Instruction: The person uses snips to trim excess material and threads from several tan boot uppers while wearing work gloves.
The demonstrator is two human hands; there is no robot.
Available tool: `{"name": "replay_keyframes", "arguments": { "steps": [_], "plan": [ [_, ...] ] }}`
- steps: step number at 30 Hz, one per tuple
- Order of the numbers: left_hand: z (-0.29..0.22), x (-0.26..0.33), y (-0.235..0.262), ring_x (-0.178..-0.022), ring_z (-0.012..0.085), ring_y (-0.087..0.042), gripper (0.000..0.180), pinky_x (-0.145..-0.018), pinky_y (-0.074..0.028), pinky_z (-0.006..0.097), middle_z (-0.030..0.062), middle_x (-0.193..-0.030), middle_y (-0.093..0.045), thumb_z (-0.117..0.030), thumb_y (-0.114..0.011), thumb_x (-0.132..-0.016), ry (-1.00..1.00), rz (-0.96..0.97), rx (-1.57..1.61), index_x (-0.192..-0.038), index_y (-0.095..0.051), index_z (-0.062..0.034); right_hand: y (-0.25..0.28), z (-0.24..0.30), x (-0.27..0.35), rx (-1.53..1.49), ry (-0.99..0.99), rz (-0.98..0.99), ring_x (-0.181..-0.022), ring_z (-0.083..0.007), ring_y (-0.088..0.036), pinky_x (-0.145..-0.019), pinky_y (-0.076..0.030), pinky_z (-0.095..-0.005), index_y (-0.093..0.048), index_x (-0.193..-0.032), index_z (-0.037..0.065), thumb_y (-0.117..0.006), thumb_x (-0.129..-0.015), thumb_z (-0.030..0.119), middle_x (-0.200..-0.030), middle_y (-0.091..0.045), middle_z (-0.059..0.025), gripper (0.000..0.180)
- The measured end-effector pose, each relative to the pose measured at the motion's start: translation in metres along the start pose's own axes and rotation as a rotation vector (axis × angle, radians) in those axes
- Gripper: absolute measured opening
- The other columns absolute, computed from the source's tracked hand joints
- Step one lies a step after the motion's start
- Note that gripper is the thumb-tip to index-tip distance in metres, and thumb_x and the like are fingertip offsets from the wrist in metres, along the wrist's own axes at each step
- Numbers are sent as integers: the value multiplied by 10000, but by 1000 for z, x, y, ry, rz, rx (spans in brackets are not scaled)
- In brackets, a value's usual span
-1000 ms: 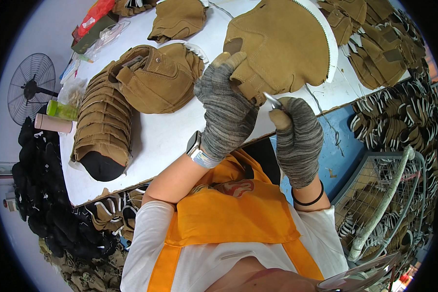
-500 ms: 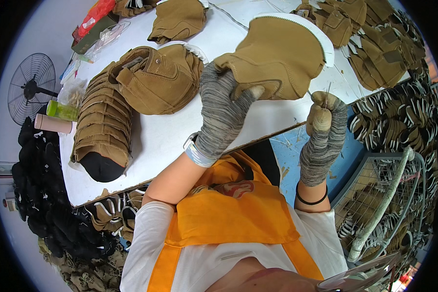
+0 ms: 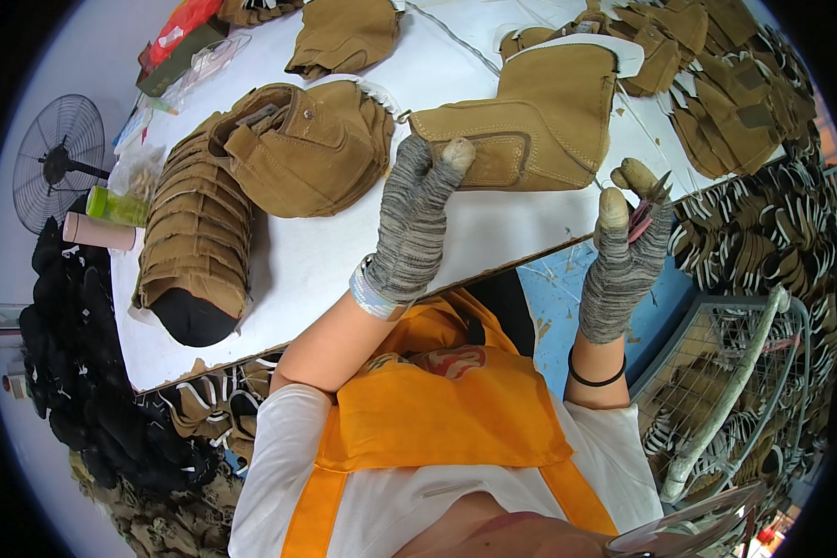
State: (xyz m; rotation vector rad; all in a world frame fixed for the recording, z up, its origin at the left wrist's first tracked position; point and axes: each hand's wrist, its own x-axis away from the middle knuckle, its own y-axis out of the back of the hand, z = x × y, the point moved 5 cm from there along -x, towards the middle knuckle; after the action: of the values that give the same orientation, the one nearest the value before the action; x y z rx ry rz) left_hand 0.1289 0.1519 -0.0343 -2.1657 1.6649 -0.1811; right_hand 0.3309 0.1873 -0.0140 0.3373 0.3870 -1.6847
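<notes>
— Tan suede boot upper [image 3: 539, 112]: where does it lie, and who has hold of it?

— Flat on the white worktable [image 3: 344, 251], near the front edge; the left hand [image 3: 414, 228], in a grey knit glove with bare fingertips, pinches its lower corner between thumb and forefingers; the rest of the piece rests on the table.

— And the right hand [image 3: 623, 251]?

— Off the table edge, well apart from the upper; its fingers are curled around small thread snips [image 3: 644, 209] with a red grip, blades pointing up; thumb and forefinger stand raised.

— Step in hand, as you judge it?

— Trimming or checking this upper, I would say; the snips are lifted clear, so no cut is being made at present; a next cut would call for bringing the blades to a loose thread at the held edge, with the left pinch keeping the suede taut.

— Surroundings?

— A stack of like uppers [image 3: 195, 232] to the left; more tan pieces [image 3: 744, 102] heaped at the right; a fan [image 3: 60, 167] beyond the table.
</notes>
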Motion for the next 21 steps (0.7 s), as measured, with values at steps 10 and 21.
{"name": "replay_keyframes", "arguments": {
  "steps": [10, 21],
  "plan": [
    [15, -3, 8, -1165, 223, -508, 509, -1000, -422, 344, 134, -1266, -515, -356, -517, -943, 199, 93, 618, -1317, -423, -25, 13, -14, 6, -250, -1, -108, -810, -107, -564, -714, -477, -233, -591, -1092, 27, -697, -831, 152, -964, -623, -50, 309],
    [14, -7, 17, -1067, 241, -568, 410, -895, -483, 395, 86, -1210, -564, -358, -625, -848, -523, 72, -1349, -1212, -566, -178, 13, -17, 5, -242, -36, -141, -812, -126, -586, -746, -494, -255, -596, -1090, 21, -709, -823, 190, -973, -633, -60, 336]
  ]
}}
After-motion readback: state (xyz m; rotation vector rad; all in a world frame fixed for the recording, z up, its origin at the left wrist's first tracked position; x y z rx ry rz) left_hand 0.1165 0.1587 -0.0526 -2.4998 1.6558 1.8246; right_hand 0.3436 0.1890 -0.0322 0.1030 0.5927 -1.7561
